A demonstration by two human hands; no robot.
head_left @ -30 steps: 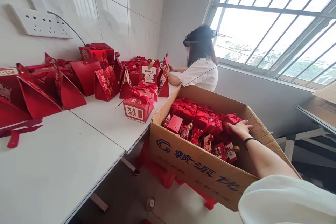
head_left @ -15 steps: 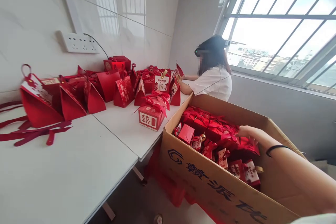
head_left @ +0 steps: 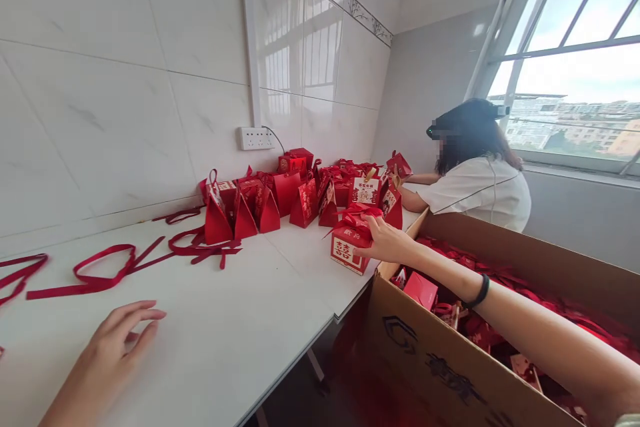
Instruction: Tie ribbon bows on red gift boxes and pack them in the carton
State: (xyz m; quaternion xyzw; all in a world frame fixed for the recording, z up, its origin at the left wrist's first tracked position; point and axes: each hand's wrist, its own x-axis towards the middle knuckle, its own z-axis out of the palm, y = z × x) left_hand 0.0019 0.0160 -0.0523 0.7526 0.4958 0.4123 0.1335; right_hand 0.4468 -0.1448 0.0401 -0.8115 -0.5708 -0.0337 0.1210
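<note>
My right hand [head_left: 383,241] is at a red gift box [head_left: 347,248] with a ribbon bow on top and a cream label on its front. The thumb lies across the box's front corner and the fingers are on its right side, gripping it where it stands near the table's right edge. Low on the left, my left hand [head_left: 123,340] hovers over the white table [head_left: 215,333], empty, with loosely bent fingers and the thumb apart. Dark red ribbons [head_left: 107,277] lie loose beyond it.
Several red peaked boxes [head_left: 217,213] stand along the tiled wall. At right, a large cardboard carton [head_left: 415,340] full of red boxes abuts the table. Across the corner, a person [head_left: 485,180] in white handles a red box [head_left: 399,165]. A socket strip [head_left: 257,139] is on the wall.
My right hand has left the carton and come to the bow-tied gift box on the table. My left hand has entered at lower left. The view has turned left.
</note>
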